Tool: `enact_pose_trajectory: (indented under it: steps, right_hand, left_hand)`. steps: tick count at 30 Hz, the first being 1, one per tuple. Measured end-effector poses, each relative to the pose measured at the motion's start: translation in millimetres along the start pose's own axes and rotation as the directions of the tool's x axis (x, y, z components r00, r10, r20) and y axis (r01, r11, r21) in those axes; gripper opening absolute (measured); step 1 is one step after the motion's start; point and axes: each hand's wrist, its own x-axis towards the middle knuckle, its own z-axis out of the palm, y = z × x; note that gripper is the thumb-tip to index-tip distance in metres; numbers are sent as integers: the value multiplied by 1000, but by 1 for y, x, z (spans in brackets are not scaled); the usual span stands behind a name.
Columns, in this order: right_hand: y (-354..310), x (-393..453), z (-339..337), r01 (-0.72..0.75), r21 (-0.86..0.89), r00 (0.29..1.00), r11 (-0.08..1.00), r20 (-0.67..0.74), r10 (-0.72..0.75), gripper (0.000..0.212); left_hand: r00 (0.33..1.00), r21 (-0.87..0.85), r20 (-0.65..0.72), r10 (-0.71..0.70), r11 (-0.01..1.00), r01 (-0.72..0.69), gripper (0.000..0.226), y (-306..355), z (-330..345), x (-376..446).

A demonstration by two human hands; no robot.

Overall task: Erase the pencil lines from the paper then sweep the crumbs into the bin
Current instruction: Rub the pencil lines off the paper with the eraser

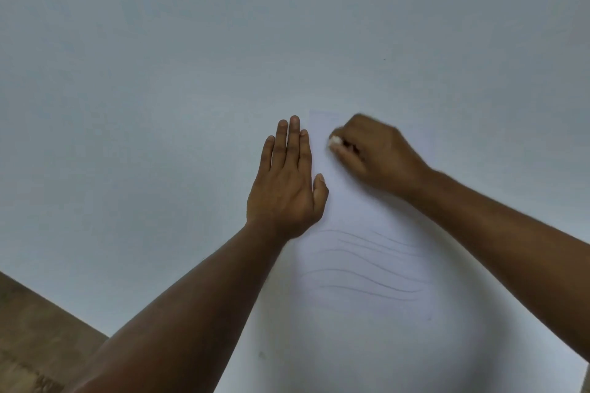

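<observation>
The left hand (285, 183) lies flat, palm down, on the white bench (159, 73). Its four fingers are straight and held close together, pointing away from the person, and the thumb is tucked in beside the palm. It grips nothing. It rests along the left edge of the paper (360, 201), with the thumb side touching or just over that edge; the edge is faint against the white bench, so how far the hand overlaps the sheet cannot be told.

The right hand (376, 153) is curled, knuckles up, over the far part of the paper. Its fingertips pinch a small white eraser (335, 140), which sticks out on the hand's left side and sits down against the sheet. The hand is slightly blurred. The eraser lies just beside the tips of the left hand's fingers but apart from them, with a strip of bare paper between.

The paper lies lengthwise away from the person, between the two forearms. Its far part, around the eraser, looks blank. On its near part several wavy pencil lines (367, 268) run across the sheet from left to right, one below the other, well short of the eraser.

At the lower left corner the bench ends and a brown floor (32, 329) shows beyond it.
</observation>
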Motion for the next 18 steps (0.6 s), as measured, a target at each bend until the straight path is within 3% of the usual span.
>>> enact_pose_trajectory:
  steps: [4,6,9,12,18]
  right_hand:
    - [-14,-12,13,93,-23,992,995,88,-90,26]
    - [-5,-1,15,86,-79,996,993,37,-84,25]
    - [11,23,10,-46,-147,995,988,-98,31,23]
    - [12,26,9,-101,-119,985,988,-151,83,18]
    - [-20,-3,25,59,-26,998,998,37,-59,21]
  left_hand:
    - [1000,15,10,-12,1000,11,76,-1,1,0]
    - [1000,18,15,-10,1000,10,77,0,0,0]
    - [1000,12,20,-15,1000,15,77,1,0,0]
    - [1000,8,21,-17,1000,16,77,1,0,0]
    - [1000,0,-2,-14,1000,14,77,-1,1,0]
